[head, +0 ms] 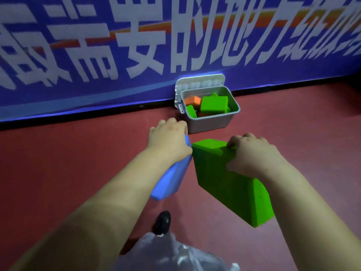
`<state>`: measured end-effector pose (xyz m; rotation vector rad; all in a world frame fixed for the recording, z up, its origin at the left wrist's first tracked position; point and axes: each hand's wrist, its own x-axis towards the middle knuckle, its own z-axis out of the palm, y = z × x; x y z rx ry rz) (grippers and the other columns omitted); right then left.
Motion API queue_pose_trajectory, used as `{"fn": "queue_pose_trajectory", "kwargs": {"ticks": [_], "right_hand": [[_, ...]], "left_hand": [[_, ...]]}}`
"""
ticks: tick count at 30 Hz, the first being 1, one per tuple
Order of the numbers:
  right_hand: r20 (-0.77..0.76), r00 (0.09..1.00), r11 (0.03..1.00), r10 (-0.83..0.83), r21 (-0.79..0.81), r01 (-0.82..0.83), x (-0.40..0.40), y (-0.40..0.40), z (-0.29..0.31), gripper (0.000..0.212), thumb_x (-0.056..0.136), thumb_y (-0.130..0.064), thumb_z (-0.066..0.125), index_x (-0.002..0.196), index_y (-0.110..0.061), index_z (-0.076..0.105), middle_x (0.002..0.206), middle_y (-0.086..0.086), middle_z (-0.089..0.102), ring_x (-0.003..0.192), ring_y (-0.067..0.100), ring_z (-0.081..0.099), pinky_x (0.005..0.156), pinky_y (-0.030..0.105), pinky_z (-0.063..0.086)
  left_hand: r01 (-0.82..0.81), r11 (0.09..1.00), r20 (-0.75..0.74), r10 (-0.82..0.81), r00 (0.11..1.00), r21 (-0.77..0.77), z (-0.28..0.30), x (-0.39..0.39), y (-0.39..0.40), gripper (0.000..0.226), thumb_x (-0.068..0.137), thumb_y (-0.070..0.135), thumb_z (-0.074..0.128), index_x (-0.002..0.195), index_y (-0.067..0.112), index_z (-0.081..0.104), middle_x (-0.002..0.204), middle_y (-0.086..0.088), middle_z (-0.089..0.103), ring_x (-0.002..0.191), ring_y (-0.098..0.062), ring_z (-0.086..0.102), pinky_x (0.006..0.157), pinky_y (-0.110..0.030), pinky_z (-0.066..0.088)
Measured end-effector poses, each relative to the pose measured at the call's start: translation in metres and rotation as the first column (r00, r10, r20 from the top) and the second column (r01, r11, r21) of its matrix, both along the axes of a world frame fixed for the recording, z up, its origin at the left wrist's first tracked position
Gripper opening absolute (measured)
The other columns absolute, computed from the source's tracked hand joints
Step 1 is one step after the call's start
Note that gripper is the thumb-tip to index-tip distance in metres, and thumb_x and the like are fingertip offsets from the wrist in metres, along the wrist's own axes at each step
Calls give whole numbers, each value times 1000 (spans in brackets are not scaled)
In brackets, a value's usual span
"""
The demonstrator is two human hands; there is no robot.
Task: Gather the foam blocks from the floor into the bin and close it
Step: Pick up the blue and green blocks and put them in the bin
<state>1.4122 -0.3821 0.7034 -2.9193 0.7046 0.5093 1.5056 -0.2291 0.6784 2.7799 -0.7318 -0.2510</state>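
A grey bin [207,123] stands on the red floor against the wall, its white lid [197,83] tipped open behind it. Inside lie green foam blocks [214,105] and an orange foam block [193,100]. My left hand [168,135] grips a long blue foam block [170,182], which hangs down under my forearm. My right hand [254,155] holds a large green foam block [228,178] from above. Both hands are in the air just in front of the bin, and the two blocks nearly touch.
A blue banner [136,55] with large white characters covers the wall behind the bin. A black shoe [162,222] and pale clothing [172,255] show at the bottom. Red floor [58,163] stretches left and right.
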Motion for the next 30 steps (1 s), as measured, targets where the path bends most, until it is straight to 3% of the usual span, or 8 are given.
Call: {"fn": "queue_pose_trajectory", "kwargs": {"ticks": [7,17,30], "right_hand": [[104,981,986,-164,50,160,176,-100,6,55,76,-37,64,128,-29,48,128,8,46,119,34,44,93,40,40],[17,996,995,-93,-32,94,426,-285,-38,55,80,-37,62,131,-25,45,132,8,45,122,33,41,94,39,38],[-97,994,997,-44,-75,37,643,-469,-108,48,82,-27,56,129,-22,47,126,8,47,117,32,44,94,37,37]], "left_hand": [[53,997,17,-54,998,56,3,193,-102,34,76,27,63,109,22,55,118,-3,51,115,-27,44,93,-39,38],[-24,999,-29,23,999,-25,-41,434,-288,31,76,26,66,104,23,55,116,-2,50,116,-25,43,91,-37,38],[-43,996,-121,52,991,75,-127,630,-464,36,76,26,67,109,24,52,118,0,48,117,-24,41,93,-35,35]]}}
